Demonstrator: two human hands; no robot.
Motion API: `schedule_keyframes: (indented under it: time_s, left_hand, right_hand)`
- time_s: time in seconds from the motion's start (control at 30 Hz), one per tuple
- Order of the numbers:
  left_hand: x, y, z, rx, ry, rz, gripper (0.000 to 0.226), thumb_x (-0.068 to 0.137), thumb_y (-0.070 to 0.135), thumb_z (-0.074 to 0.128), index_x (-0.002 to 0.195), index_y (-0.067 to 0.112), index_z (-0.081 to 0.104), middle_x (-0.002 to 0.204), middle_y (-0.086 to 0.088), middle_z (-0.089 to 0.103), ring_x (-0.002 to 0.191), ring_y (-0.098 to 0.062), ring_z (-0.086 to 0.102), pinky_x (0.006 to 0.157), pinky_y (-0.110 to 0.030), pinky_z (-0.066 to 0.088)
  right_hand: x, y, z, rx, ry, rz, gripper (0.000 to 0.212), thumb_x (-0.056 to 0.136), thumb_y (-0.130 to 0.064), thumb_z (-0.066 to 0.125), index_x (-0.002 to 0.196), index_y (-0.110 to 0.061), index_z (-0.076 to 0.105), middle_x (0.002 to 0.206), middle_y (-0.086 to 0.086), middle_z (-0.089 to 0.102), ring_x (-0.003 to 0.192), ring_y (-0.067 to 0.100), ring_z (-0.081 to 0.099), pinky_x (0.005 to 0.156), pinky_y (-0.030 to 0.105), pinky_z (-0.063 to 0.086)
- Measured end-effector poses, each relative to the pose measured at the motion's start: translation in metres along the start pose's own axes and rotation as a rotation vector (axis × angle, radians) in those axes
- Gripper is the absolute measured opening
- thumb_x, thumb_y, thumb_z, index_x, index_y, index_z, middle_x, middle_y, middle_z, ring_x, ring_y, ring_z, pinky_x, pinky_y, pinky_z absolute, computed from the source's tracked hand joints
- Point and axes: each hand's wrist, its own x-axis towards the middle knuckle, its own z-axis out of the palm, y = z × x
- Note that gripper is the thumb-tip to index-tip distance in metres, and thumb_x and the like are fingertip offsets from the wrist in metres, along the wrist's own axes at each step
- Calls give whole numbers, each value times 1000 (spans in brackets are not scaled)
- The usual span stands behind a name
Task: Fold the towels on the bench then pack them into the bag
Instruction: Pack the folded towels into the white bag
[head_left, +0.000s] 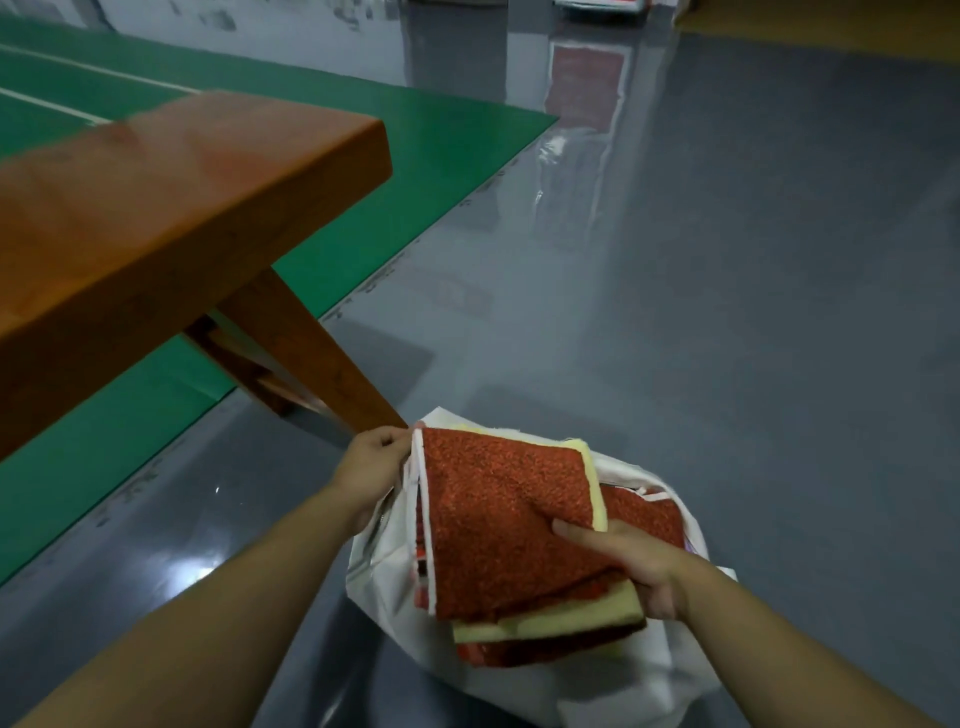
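Towels (498, 514): folded stack gripped at near right corner by right hand (631, 569), long axis running far-left, hovering over bag (649, 680) mouth. Left hand (371, 467) pinching bag's far-left rim, near bench (171, 208) leg.

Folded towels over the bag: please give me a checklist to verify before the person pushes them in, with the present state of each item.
1. Right hand holds the folded towels, thumb on top: ok.
2. Left hand pinches the rim of the white bag to keep the mouth open: ok.
3. Stack is above the bag mouth, not beside it: ok.
4. Stack is tidy: not ok, the yellow layers stick out at the near edge.
5. Room left inside the bag: cannot tell, though another red towel already lies in it.
6. Bench has no towels on its visible part: ok.
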Motion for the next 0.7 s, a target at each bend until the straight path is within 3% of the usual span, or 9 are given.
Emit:
schedule_keyframes:
  time_s: [0.07,0.23,0.3,0.37,0.43,0.5,0.6,0.7]
  left_hand:
    - [-1,5,-2,-28,-23,-13,36,98,37,65,86,4,73,79,-8,74,70,-15,68,61,-24,51]
    - [0,4,-10,273,-60,89,38,93,42,70,96,4,67,80,-2,67,70,-11,60,69,-29,45]
    - [-2,5,-13,386,-109,151,32,94,40,70,110,15,60,87,-4,64,75,-14,58,68,-29,44]
    - [2,2,-17,473,-152,244,28,95,39,68,116,29,53,89,-7,61,77,-16,56,72,-31,46]
    - [4,-1,-18,533,-179,333,17,96,39,66,110,37,56,89,-3,61,78,-14,56,76,-34,47]
    - [6,0,-16,566,-197,367,8,98,35,64,105,36,61,82,13,57,74,-3,52,71,-29,42]
    - [11,1,-13,633,-201,352,6,98,34,64,104,34,65,74,22,55,74,2,52,71,-25,39]
    - [22,-2,-10,788,-144,343,17,95,56,54,102,48,68,98,15,61,101,-9,52,96,-33,43]
  right_hand:
    - [1,-1,-7,-25,-7,18,46,88,-24,74,129,-6,65,123,23,69,114,40,67,106,58,47]
    - [3,-27,-18,-108,-122,77,43,91,-20,69,130,-2,64,129,22,67,120,35,64,111,49,45]
    - [7,-44,-13,-141,-121,65,53,88,-37,74,130,-5,65,128,18,68,122,32,64,110,47,45]
    - [14,-56,0,-280,-53,30,77,70,-62,85,124,-10,69,121,12,73,116,27,68,109,43,47]
    - [27,-54,13,-344,70,-33,89,52,-71,89,117,-13,72,108,9,77,102,26,74,104,43,52]
    - [39,-43,20,-344,213,-133,79,51,-70,90,106,-15,75,95,5,79,89,23,77,95,43,57]
    - [50,-25,20,-383,343,-280,59,60,-64,89,96,-18,79,87,-4,79,81,14,76,89,41,60]
    - [52,-19,11,-440,360,-281,65,56,-68,88,94,-15,79,84,-2,79,79,15,76,88,44,60]
